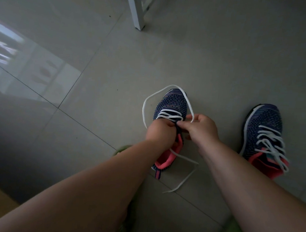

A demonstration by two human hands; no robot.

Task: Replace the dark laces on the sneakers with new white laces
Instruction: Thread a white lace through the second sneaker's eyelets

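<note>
From above, a navy knit sneaker with a coral-pink lining (171,106) sits on the grey tiled floor (98,58), toe pointing away. A white flat lace (150,97) is threaded through its lower eyelets and loops out around the toe; one loose end trails over the floor beside the heel. The left hand (159,130) rests on the tongue, fingers curled over the shoe's opening. The right hand (200,127) pinches the lace just beside the eyelets. Off to the right stands the second matching sneaker (263,126), already strung with its own white lace (270,142). A white furniture leg (137,11) stands further back.
</note>
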